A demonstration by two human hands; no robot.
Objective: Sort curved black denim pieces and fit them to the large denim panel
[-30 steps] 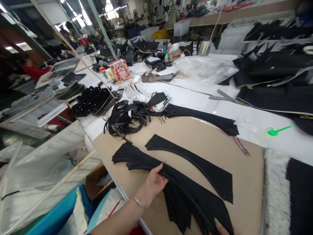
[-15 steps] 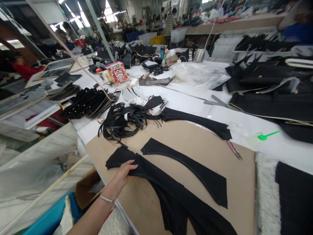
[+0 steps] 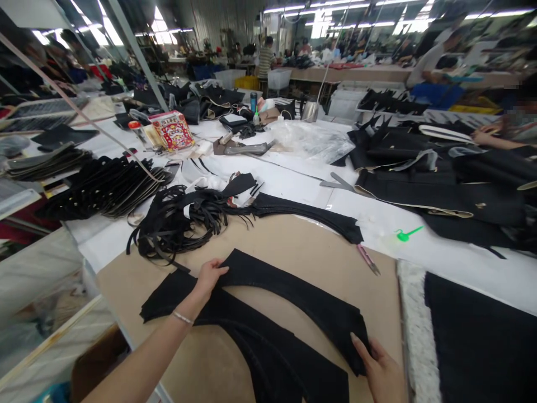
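My left hand [image 3: 208, 275] pinches the left tip of a curved black fabric piece [image 3: 293, 296] that lies on the brown cardboard sheet [image 3: 293, 240]. My right hand [image 3: 377, 369] grips the wide right end of the same piece, thumb on top. A second, larger black curved piece [image 3: 251, 347] lies nearer to me, partly under my left forearm. A tangle of black strips [image 3: 180, 218] sits just beyond my left hand. Another stack of curved black pieces [image 3: 306, 212] runs along the cardboard's far edge.
A small pair of snips [image 3: 368, 259] lies at the cardboard's right edge, with a green plastic tool [image 3: 405, 233] beyond. Black leather panels [image 3: 440, 184] cover the right side, stacked black pieces [image 3: 100, 190] the left. A red printed box [image 3: 172, 130] stands further back. Other people work at distant tables.
My left hand left the nearer piece and took the left tip of the upper curved piece. My right hand came back into view and gripped its right end. The camera tilted up.
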